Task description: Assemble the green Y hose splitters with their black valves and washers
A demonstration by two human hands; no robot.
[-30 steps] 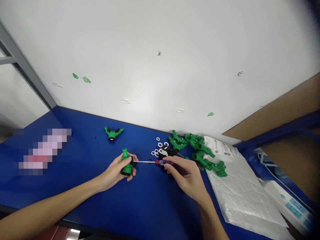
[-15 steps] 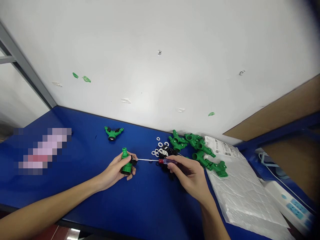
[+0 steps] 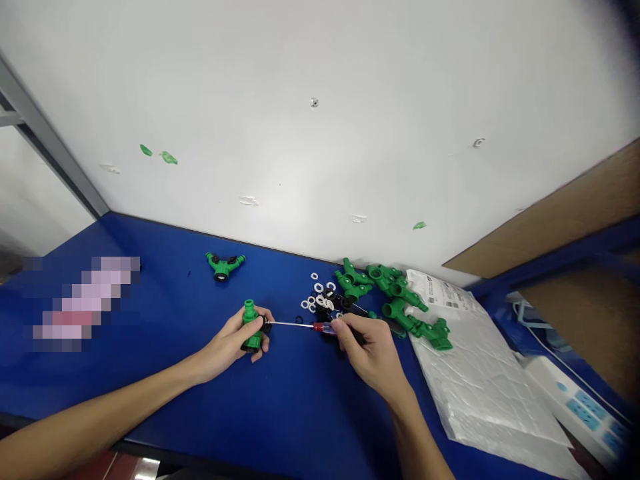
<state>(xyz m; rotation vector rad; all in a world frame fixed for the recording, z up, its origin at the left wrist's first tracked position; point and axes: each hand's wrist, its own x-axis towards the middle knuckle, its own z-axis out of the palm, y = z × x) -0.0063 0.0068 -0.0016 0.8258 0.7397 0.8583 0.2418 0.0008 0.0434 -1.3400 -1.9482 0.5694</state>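
Note:
My left hand (image 3: 243,337) is closed around a green plastic hose splitter (image 3: 251,341), held upright just above the blue table. A black knob (image 3: 266,325) sticks out from the splitter's right side, by my fingertips. My right hand (image 3: 367,343) grips the handle of a screwdriver (image 3: 319,327) with a red and clear purple handle. Its thin shaft lies nearly level, and the tip meets the black knob. Behind the screwdriver lie several white washers (image 3: 319,288) and black parts (image 3: 345,303), partly hidden by my right hand.
A Y-shaped hose splitter with black knobs (image 3: 220,273) stands at the back left. Several green splitter bodies (image 3: 400,287) are heaped at the back right, beside a white plastic mailer (image 3: 480,373). A power strip (image 3: 575,407) lies at the far right. A white wall (image 3: 280,133) bounds the table behind.
The view has shifted slightly. My right hand and the screwdriver have turned a little, the handle end dipping nearer me. The tip stays at the knob, and my left hand holds the splitter as before.

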